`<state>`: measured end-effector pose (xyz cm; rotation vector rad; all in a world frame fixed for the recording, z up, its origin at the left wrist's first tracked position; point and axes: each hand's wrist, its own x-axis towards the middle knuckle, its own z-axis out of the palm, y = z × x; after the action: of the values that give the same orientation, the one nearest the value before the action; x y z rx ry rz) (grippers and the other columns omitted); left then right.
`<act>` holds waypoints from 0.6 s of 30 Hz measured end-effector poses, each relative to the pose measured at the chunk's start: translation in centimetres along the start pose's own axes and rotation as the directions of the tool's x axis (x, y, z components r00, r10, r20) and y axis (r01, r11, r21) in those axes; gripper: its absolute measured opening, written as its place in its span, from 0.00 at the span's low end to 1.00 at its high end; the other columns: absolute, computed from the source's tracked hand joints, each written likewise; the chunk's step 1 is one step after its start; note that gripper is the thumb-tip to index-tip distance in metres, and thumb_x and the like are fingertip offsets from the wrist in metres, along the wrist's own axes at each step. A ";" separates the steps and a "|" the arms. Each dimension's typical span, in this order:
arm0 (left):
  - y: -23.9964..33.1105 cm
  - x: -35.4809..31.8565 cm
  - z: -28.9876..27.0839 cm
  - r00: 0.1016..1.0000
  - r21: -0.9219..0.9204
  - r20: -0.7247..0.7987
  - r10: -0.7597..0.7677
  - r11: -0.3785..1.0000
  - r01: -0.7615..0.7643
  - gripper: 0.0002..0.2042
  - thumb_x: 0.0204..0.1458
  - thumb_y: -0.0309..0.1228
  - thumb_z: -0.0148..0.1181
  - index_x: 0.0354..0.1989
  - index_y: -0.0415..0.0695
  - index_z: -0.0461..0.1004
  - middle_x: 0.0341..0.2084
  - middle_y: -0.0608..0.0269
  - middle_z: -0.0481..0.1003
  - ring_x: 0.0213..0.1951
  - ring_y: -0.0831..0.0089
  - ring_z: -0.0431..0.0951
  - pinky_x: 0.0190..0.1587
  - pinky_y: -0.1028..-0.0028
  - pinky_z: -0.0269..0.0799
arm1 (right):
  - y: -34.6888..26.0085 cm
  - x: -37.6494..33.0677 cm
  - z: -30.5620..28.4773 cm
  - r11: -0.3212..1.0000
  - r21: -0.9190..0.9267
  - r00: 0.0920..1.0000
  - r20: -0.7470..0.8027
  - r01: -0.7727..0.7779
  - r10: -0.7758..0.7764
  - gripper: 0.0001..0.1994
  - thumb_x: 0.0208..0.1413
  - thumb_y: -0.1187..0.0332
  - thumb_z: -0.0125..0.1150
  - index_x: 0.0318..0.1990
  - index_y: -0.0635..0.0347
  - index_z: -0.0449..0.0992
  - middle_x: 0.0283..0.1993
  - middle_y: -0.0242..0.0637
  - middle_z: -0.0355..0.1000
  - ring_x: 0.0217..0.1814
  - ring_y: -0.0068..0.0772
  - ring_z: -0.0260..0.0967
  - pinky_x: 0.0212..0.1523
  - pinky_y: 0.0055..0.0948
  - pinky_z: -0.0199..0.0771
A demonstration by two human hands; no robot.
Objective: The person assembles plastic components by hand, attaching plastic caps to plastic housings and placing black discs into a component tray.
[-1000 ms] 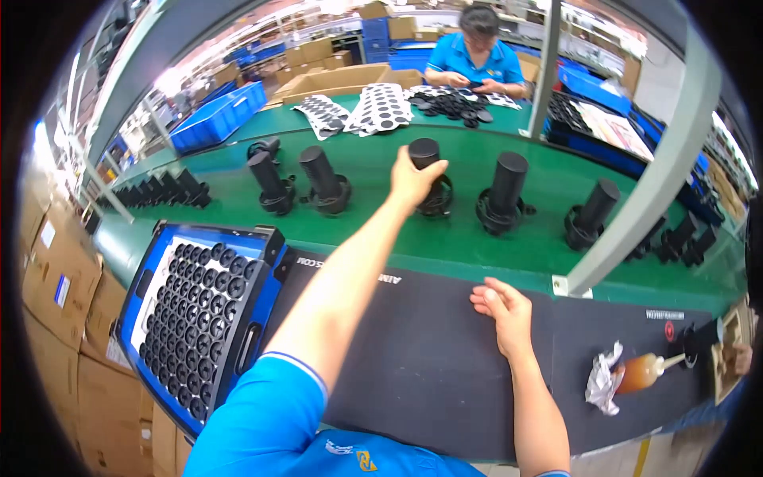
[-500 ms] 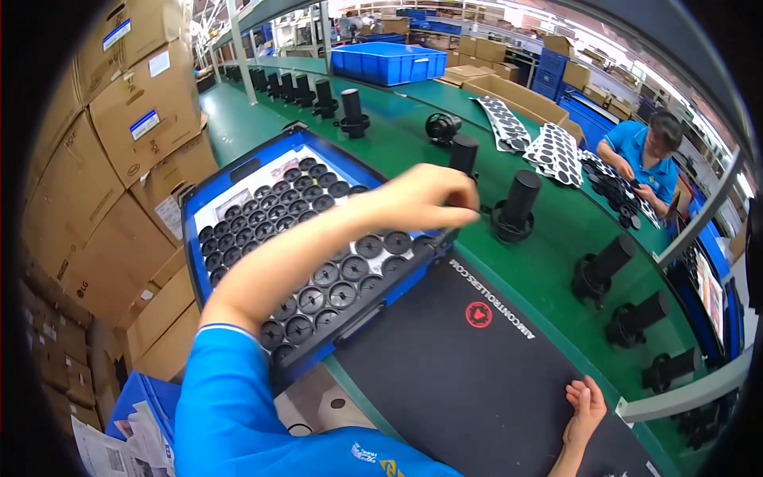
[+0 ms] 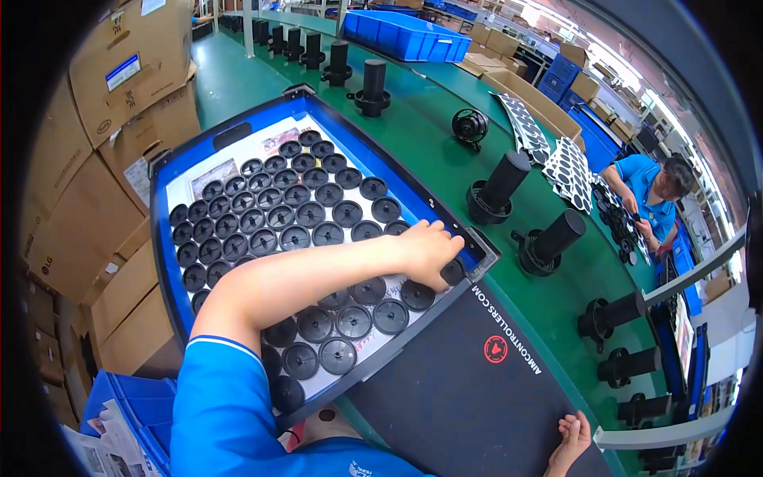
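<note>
My left hand (image 3: pixel 429 250) reaches into the right corner of a blue tray with a dark rim (image 3: pixel 181 318). Its thumb and fingers are around a black round cap (image 3: pixel 453 272), partly hidden by the hand. Many similar caps, such as this spoked one (image 3: pixel 354 320), lie in rows on white paper in the tray; my forearm covers some. Over the right end of a black mat (image 3: pixel 445 374), my right hand (image 3: pixel 571 441) rests with loosely bent fingers and nothing visible in it.
Black cylinders on round bases (image 3: pixel 552 242) stand in a line on the green work surface (image 3: pixel 429 167). A round black part (image 3: pixel 470 127) lies beyond them. Sheets of black round stickers (image 3: pixel 568 175) lie near a co-worker (image 3: pixel 656 195). Cartons (image 3: pixel 103 215) are stacked at left.
My left hand has come back from over the green surface and down into the tray's right corner. My right hand stays by the mat's end. The whole view has shifted.
</note>
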<state>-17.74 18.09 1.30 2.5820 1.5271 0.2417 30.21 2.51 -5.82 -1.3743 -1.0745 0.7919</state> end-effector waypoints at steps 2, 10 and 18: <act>0.1 0.2 0.6 1.000 0.005 0.009 -0.015 1.000 0.015 0.23 0.35 0.42 0.63 0.36 0.38 0.66 0.30 0.54 0.72 0.40 0.58 0.68 0.43 0.63 0.64 | -0.1 0.0 0.1 1.000 -0.019 1.000 -0.011 -0.003 0.003 0.15 0.57 0.69 0.52 0.49 0.68 0.67 0.33 0.37 0.71 0.28 0.21 0.68 0.32 0.13 0.68; 0.3 0.7 1.6 0.994 -0.090 -0.091 -0.060 0.995 0.052 0.21 0.34 0.35 0.63 0.34 0.36 0.66 0.29 0.53 0.73 0.36 0.56 0.70 0.39 0.63 0.66 | -1.1 -0.1 0.5 0.998 0.054 0.998 -0.033 -0.043 0.045 0.15 0.56 0.70 0.54 0.48 0.69 0.67 0.33 0.40 0.72 0.28 0.23 0.69 0.31 0.14 0.68; 1.4 -1.0 -3.2 0.916 -0.176 -0.398 -0.055 0.984 -0.017 0.22 0.34 0.34 0.63 0.38 0.37 0.65 0.31 0.53 0.73 0.34 0.57 0.71 0.40 0.67 0.69 | -2.3 0.1 2.6 0.983 0.183 0.989 -0.145 -0.014 0.041 0.13 0.53 0.73 0.54 0.46 0.67 0.68 0.33 0.40 0.71 0.28 0.24 0.68 0.31 0.15 0.68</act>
<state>-17.67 16.67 4.69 2.4785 1.5603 0.9137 27.54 3.37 -3.79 -1.2740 -0.8478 0.7760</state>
